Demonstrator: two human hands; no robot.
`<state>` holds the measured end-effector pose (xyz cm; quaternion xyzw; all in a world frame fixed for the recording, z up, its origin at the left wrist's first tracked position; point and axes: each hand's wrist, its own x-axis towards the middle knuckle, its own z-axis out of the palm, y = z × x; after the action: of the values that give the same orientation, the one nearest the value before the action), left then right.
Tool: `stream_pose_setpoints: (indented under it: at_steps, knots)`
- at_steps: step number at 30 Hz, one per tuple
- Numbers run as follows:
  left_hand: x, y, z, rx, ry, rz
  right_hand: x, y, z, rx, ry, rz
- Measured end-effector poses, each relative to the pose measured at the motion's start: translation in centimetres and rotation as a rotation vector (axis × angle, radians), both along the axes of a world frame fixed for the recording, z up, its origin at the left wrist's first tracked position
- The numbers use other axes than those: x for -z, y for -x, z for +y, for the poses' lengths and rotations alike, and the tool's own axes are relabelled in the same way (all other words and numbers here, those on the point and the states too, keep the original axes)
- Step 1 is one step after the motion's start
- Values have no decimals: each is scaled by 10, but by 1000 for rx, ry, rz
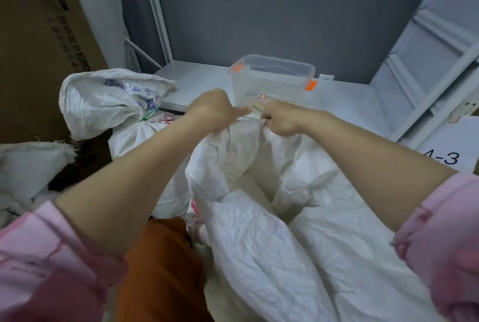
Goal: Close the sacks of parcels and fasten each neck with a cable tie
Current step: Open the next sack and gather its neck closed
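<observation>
**Both hands grip the far rim of an open sack**

Here, at about twelve o'clock, a clear plastic tub (272,80) with orange latches stands on the grey shelf (344,99); thin cable ties appear to lie in it, though the blur leaves that uncertain. A small label with a red border sits on its near wall.

The open sack (259,244), white woven plastic and heavily creased, fills the frame from centre to five o'clock. Its mouth gapes, and pale contents show inside, too indistinct to identify. The left hand (212,112) and the right hand (281,121) are both curled tight on the sack's far rim, close together, just in front of the tub.

At nine o'clock lies a tied sack (108,104), its neck cinched by a green cable tie (148,115). A cardboard box (44,44) rises at ten o'clock. A white sign (451,150) reading "-3" lies at three o'clock. Pink sleeves (44,264) cover both upper arms.
</observation>
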<state>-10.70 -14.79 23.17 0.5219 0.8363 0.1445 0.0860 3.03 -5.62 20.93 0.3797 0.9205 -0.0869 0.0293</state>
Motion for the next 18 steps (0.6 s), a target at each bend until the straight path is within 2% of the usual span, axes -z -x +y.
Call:
stream_pose_setpoints:
  at_steps: [4,6,10,14,16,18]
  knots:
    - [13,-8,-16,136,42,236,-2,7,8,57,175,-2]
    - [19,-5,-16,162,77,262,-3,11,11,48,231,-46]
    - [22,0,-7,195,209,122,-4,11,3,27,120,-59]
    - [25,18,-2,76,276,-93,-31,6,-3,57,32,14]
    - [31,33,4,-5,270,-207,-54,-1,-15,-19,70,-1]
    - [38,45,12,-81,229,-290,-70,-5,-34,-80,134,-94]
